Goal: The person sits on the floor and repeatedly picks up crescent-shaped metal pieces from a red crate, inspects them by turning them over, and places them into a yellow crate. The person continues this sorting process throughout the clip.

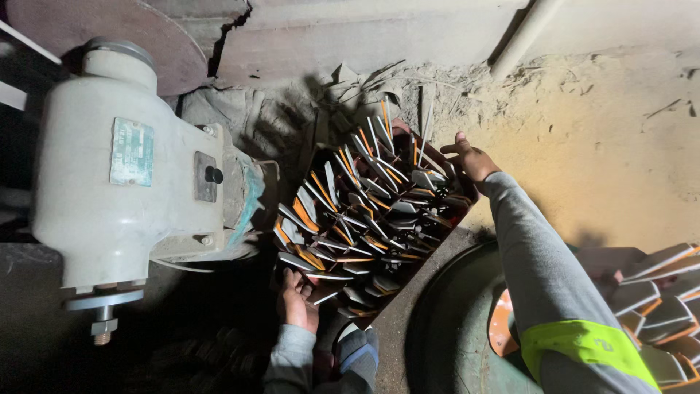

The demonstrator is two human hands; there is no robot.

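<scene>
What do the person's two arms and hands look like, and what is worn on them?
Both hands are bare, with no gloves. The right hand comes out of a long grey sleeve that carries a bright yellow-green reflective band on the upper arm. The left hand comes out of a similar grey sleeve with a ribbed cuff. No watch or ring can be seen.
</scene>
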